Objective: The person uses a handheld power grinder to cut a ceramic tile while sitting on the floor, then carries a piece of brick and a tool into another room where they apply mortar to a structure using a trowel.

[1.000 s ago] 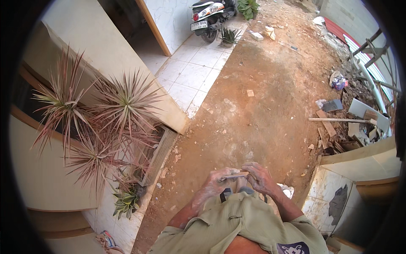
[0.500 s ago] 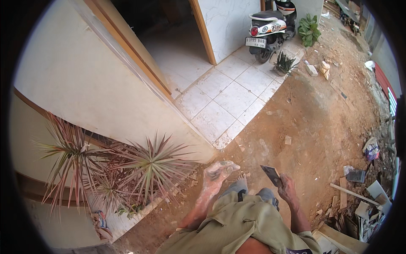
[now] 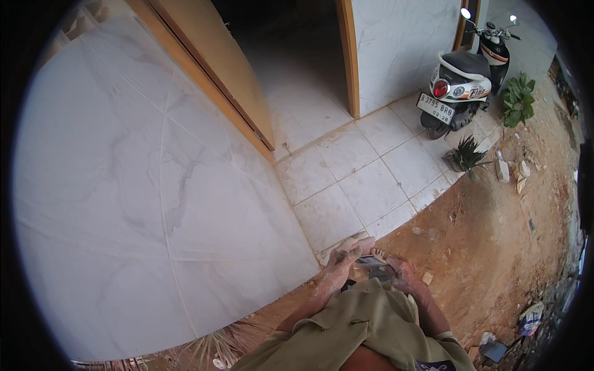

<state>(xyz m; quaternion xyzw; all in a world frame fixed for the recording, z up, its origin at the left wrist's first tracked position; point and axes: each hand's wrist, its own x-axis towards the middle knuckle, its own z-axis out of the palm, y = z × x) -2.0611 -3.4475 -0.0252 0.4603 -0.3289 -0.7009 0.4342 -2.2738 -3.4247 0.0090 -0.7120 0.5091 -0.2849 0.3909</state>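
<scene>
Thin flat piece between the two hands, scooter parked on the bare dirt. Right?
Not the dirt: the head view shows the scooter on the white tiled walkway. The thin flat piece is between the left hand and right hand, as you said.

At far right you can read two rows of characters on the white plate [image 3: 436, 109] of the scooter [image 3: 465, 67], plus lettering on its side panel [image 3: 477, 93].

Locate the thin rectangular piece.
In the head view, lower right of centre, the thin rectangular piece is between the left hand and right hand, above the shirt.
</scene>
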